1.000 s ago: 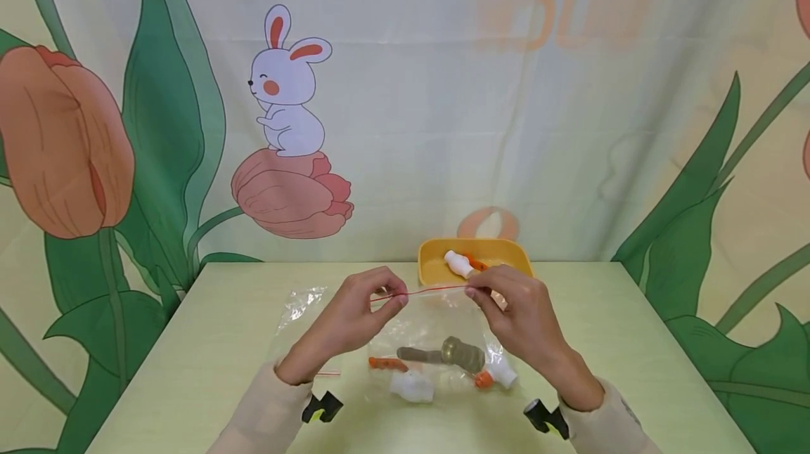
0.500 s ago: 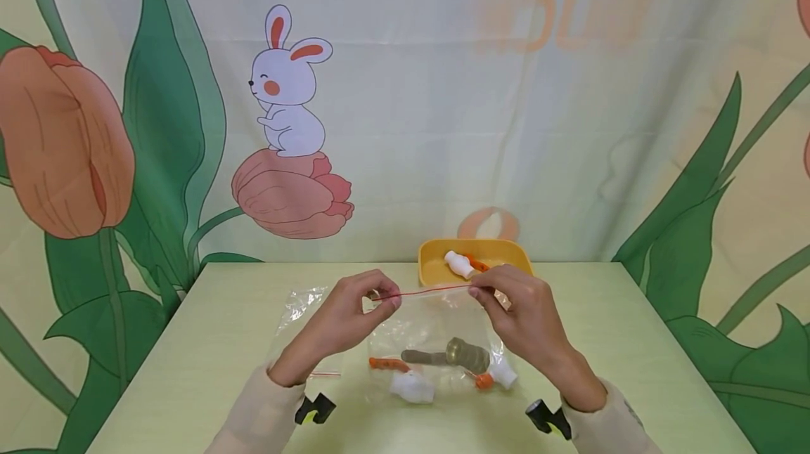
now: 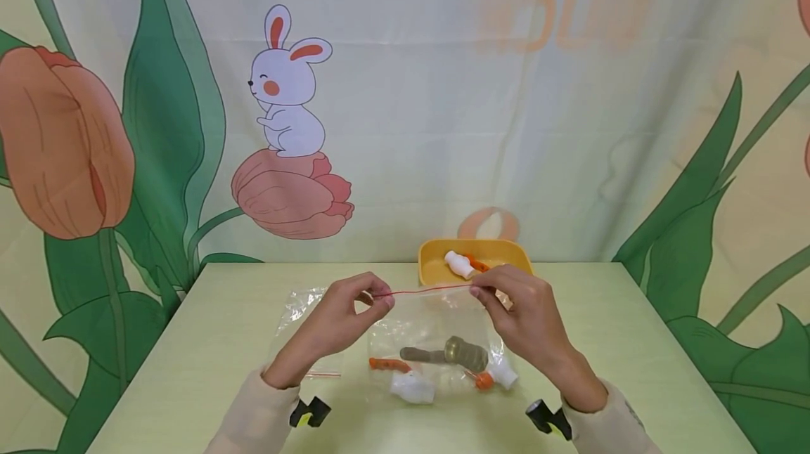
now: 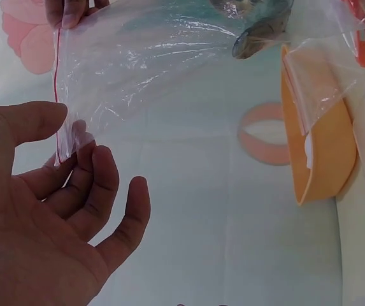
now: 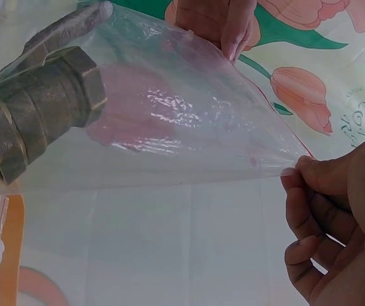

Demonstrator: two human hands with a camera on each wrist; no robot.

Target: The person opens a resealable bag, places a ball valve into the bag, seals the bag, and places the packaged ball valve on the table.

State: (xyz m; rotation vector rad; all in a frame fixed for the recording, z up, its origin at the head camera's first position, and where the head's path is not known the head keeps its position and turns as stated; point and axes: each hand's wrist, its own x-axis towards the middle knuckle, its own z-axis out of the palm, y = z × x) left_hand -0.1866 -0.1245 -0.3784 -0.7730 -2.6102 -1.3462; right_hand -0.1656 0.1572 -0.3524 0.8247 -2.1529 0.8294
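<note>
A person's two hands hold up a clear bag (image 3: 430, 320) by its top edge: the left hand (image 3: 348, 317) pinches one end of the red seal line (image 3: 430, 290), the right hand (image 3: 522, 310) the other, and the strip is drawn nearly straight between them. Inside the bag, low down, lies a ribbed brass-coloured fitting (image 3: 466, 353) with a long dark part beside it.

The counter (image 3: 639, 341) stretches past both forearms, its left and right edges well apart from them, its back edge near the curtain. A yellow tray (image 3: 433, 275) sits at that back edge, near the right hand, holding a white piece (image 3: 458, 264) and an orange one. Another clear plastic bag (image 3: 302, 306) lies partly behind the left arm. White and orange parts (image 3: 413, 387) lie below the raised bag.

Behind the counter hangs a pale curtain (image 3: 405, 88) printed with large tulips, green leaves and a white rabbit (image 3: 291, 99).
</note>
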